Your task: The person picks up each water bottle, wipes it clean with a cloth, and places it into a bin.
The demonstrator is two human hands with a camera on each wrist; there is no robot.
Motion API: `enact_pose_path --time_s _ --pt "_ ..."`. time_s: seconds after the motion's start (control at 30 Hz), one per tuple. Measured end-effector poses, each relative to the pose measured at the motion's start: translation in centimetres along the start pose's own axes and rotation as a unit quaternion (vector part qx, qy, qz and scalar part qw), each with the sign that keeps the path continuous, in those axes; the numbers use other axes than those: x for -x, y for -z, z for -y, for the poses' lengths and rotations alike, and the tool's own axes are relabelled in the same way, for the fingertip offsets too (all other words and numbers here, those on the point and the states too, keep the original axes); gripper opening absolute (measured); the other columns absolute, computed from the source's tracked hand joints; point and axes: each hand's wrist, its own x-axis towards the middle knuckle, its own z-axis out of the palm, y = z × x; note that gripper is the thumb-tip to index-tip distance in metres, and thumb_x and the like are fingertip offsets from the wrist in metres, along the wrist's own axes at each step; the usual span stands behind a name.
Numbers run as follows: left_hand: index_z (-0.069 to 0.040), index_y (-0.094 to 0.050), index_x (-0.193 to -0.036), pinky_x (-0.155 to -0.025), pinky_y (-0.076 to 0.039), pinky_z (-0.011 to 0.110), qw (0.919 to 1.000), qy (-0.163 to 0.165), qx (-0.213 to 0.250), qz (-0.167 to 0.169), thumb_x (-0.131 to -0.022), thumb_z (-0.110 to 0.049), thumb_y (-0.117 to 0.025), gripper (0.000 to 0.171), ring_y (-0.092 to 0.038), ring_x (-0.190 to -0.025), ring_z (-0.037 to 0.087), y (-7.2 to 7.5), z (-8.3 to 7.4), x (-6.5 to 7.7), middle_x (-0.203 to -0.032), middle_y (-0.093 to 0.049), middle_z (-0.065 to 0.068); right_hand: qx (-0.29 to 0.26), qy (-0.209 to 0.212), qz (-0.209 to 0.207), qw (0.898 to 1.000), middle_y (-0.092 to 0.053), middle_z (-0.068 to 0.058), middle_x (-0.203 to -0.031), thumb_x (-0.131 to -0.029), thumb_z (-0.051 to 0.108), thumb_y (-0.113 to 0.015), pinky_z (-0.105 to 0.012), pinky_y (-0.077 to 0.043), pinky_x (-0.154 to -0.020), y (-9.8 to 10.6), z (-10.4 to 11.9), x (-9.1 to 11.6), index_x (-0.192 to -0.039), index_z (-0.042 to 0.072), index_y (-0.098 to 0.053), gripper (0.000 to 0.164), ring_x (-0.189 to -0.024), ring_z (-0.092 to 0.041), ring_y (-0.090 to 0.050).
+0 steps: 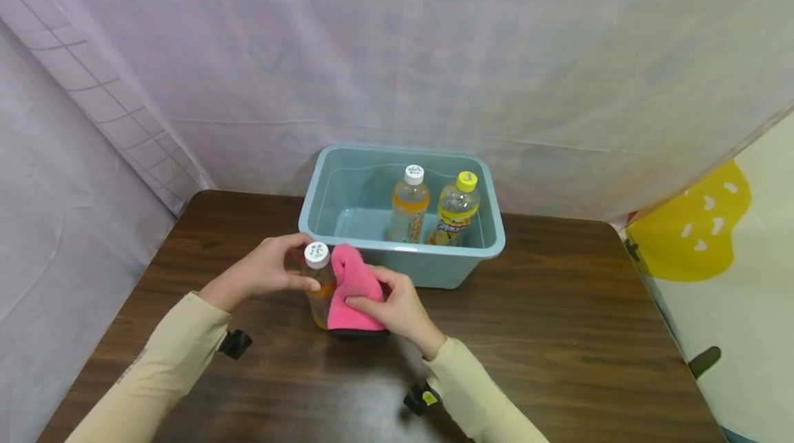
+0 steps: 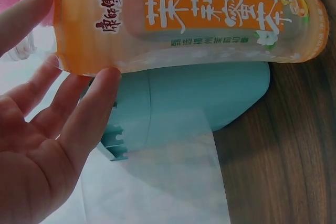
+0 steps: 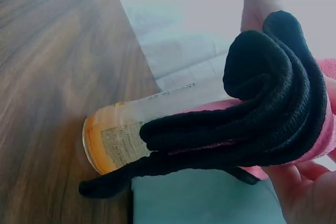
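In the head view a clear bottle with an orange label and white cap [image 1: 317, 255] stands upright on the table before a grey-green tub. My left hand [image 1: 273, 269] holds it near the top, thumb on the near side and fingers behind; the left wrist view shows the bottle's label [image 2: 210, 14] between thumb and fingertips. My right hand [image 1: 400, 305] grips a folded cloth [image 1: 355, 291], pink on one face and black on the other, against the bottle's right side. The right wrist view shows the black folds [image 3: 252, 129] covering part of the bottle [image 3: 123, 135].
The grey-green plastic tub [image 1: 397, 248] stands at the table's back edge. Inside it are a white-capped bottle [image 1: 409, 205] and a yellow-capped bottle [image 1: 457, 209], both upright. Pale curtains [image 1: 434, 50] hang behind the dark wooden table [image 1: 558, 333].
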Motion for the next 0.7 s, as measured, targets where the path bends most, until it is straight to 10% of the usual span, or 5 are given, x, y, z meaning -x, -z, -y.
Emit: enact_pose_path --time_s 0.33,0.7 --pt "-0.006 -0.056 -0.105 -0.073 -0.052 0.038 0.9999 -0.014 -0.002 -0.001 -0.070 -0.020 -0.079 0.044 -0.060 -0.092 0.024 0.1 0.2 0.0 -0.098 -0.060 0.008 0.054 0.027 -0.076 0.995 -0.064 -0.011 -0.100 -0.068 0.004 -0.078 -0.025 -0.047 -0.076 -2.0 0.5 -0.3 -0.108 0.001 -0.064 0.042 -0.086 -0.016 -0.056" --pt "-0.007 -0.055 -0.105 -0.069 -0.052 0.031 0.9994 -0.029 -0.017 0.004 -0.070 -0.023 -0.078 0.045 -0.059 -0.086 0.020 0.0 0.2 -0.1 -0.097 -0.060 0.006 0.082 0.034 -0.152 0.984 -0.068 -0.006 -0.099 -0.064 0.013 -0.082 -0.027 -0.050 -0.075 -3.8 -4.9 -0.3 -0.109 0.008 -0.065 0.048 -0.084 -0.014 -0.062"
